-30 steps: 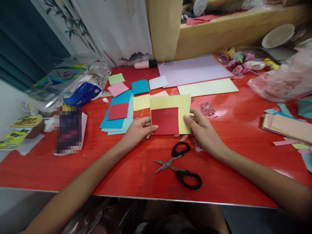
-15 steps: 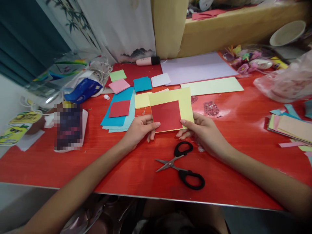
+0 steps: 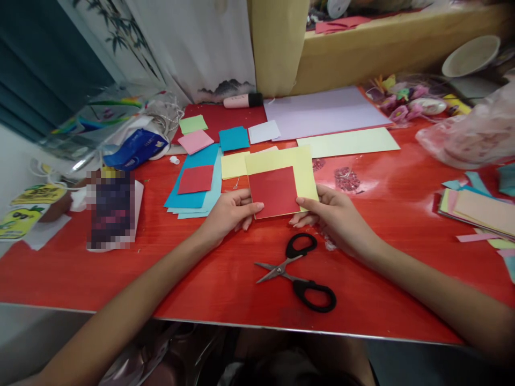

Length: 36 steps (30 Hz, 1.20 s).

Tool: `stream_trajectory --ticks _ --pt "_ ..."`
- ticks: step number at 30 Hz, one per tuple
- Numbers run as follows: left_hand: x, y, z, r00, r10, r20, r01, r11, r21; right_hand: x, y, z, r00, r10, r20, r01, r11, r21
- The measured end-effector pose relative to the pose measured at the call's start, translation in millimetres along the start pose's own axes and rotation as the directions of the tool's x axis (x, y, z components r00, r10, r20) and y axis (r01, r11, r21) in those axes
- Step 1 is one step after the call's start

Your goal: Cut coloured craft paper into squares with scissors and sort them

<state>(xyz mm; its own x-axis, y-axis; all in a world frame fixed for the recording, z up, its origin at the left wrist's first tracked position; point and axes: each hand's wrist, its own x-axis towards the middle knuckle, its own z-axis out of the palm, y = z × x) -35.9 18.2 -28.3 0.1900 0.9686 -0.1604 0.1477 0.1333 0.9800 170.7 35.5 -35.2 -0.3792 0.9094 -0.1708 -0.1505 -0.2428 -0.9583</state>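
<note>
Both hands hold a yellow paper square with a smaller red paper square laid on its near left corner. My left hand pinches the left edge, thumb on the red piece. At the right edge my right hand grips with its thumb on top and fingers beneath. The papers hover low over the red table, tilted away from me. Black-handled scissors lie open on the table just in front of my hands.
Blue sheets with a red square lie to the left. Small coloured squares, a lilac sheet and a pale green strip lie behind. A paper stack is at the right, a plastic bag beyond it. Packets clutter the left.
The papers have tipped from facing me to lying flatter and lower over the table. Both hands kept their grip and shifted only slightly.
</note>
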Motion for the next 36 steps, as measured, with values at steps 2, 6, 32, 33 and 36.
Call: stream_trajectory --ticks 2,6,32,33,36 --pt "0.2 0.2 0.0 1.0 -0.006 0.005 0.006 1.0 -0.001 0.5 -0.2 -0.2 1.0 0.007 -0.001 -0.007 1.0 -0.006" --pt "0.1 -0.3 -0.1 1.0 -0.006 0.012 0.007 1.0 -0.007 0.9 0.9 -1.0 1.0 0.005 0.011 -0.005 1.0 -0.008" --pt "0.4 -1.3 0.4 1.0 -0.027 -0.013 0.027 0.999 0.024 -1.1 -2.6 2.2 1.0 0.013 -0.012 -0.013 0.999 -0.034" --pt "0.3 -1.1 0.5 0.999 -0.031 -0.013 0.031 0.999 0.019 -1.3 -3.1 2.5 1.0 0.017 -0.019 -0.017 0.999 -0.044" --pt "-0.1 1.1 1.2 0.999 -0.048 -0.013 0.048 0.999 0.008 -1.6 -4.5 3.6 0.999 0.024 -0.034 -0.026 0.998 -0.063"
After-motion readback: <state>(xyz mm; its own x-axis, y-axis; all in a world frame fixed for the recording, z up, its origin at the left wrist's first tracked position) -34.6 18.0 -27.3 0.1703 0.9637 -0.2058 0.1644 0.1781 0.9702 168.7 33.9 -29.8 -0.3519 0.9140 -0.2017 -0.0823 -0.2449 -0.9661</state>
